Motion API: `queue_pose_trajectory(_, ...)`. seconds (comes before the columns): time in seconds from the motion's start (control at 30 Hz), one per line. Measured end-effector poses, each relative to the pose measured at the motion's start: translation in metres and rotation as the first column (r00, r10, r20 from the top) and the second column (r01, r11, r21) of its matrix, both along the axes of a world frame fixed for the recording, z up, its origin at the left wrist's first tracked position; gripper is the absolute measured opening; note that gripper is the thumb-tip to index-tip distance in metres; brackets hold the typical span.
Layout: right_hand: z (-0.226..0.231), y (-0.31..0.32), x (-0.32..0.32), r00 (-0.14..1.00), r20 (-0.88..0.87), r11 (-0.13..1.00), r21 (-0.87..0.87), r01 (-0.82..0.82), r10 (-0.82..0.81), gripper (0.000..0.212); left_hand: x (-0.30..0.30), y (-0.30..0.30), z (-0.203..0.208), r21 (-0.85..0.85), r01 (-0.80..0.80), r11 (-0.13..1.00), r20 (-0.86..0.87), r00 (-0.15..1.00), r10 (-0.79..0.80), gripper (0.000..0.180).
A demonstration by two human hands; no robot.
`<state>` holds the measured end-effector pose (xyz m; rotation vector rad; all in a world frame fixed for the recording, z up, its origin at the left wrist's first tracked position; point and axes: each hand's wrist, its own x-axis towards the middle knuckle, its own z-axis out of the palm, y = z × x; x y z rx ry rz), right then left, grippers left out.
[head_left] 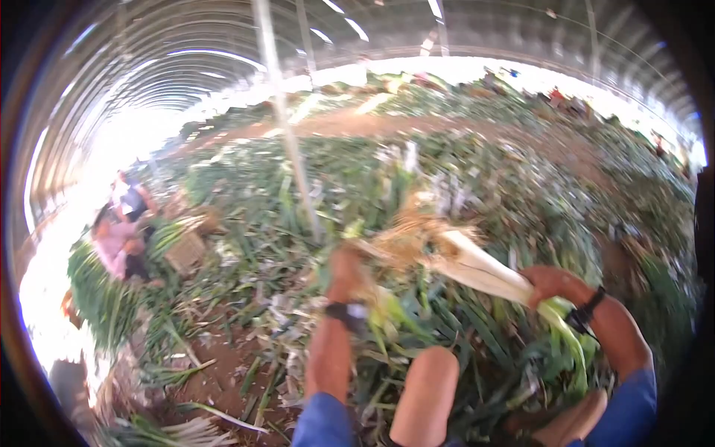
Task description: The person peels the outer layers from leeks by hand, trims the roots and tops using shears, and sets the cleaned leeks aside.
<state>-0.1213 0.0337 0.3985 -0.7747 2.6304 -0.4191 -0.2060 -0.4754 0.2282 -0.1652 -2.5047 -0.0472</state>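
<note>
My right hand point(555, 284) is closed around the green end of a leek point(488, 274), or perhaps a small bundle of them; I cannot tell which. Its thick white shaft slants up and left from my fist, and green leaves hang below my wrist. Shaggy tan roots point(417, 227) stick out at the far end. Beside those roots is my left hand point(346, 272), its fingers smeared by motion. Pale yellow-green leaves point(383, 309) dangle next to my left wrist, and whether the fingers grip them is unclear.
Cut green leaves point(477, 186) cover the ground widely. A metal post point(287, 127) rises ahead, slightly left. At the left, people point(119, 231) sit beside piled green stalks point(112, 305). White-stemmed stalks point(197, 432) lie on bare soil point(231, 372) near my lower left.
</note>
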Motion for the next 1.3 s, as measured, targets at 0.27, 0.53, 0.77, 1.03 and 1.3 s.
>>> queue_pose_trajectory(0.27, -0.016, 0.09, -0.001, 0.95, -0.22, 0.972, 0.022, 0.233, -0.222, 0.064, 0.024, 0.029, 0.077, 0.186, -0.455, 0.871, 0.555, 0.78, 0.289, 0.06)
queue_pose_trajectory(0.53, 0.019, 0.011, 0.029, 0.911, -0.298, 0.911, 0.214, 0.353, -0.284, 0.051, 0.088, 0.226, 0.178, 0.296, 0.439, 0.848, -0.409, 0.861, -0.303, 0.048)
queue_pose_trajectory(0.77, -0.01, -0.007, 0.047, 0.883, -0.4, 0.914, 0.207, 0.349, -0.246, 0.047, 0.052, 0.267, 0.117, 0.127, 0.396, 0.91, -0.102, 0.917, -0.385, 0.034)
queue_pose_trajectory(1.03, -0.038, 0.016, 0.064, 0.841, -0.478, 0.896, 0.213, 0.39, -0.253, 0.046, 0.013, 0.16, 0.135, 0.608, -0.005, 0.794, 0.106, 0.992, -0.075, 0.031)
queue_pose_trajectory(1.3, -0.05, 0.009, 0.054, 0.862, -0.46, 0.919, 0.207, 0.336, -0.211, 0.05, 0.039, 0.207, 0.128, 0.22, 0.499, 0.838, 0.216, 0.813, -0.541, 0.041)
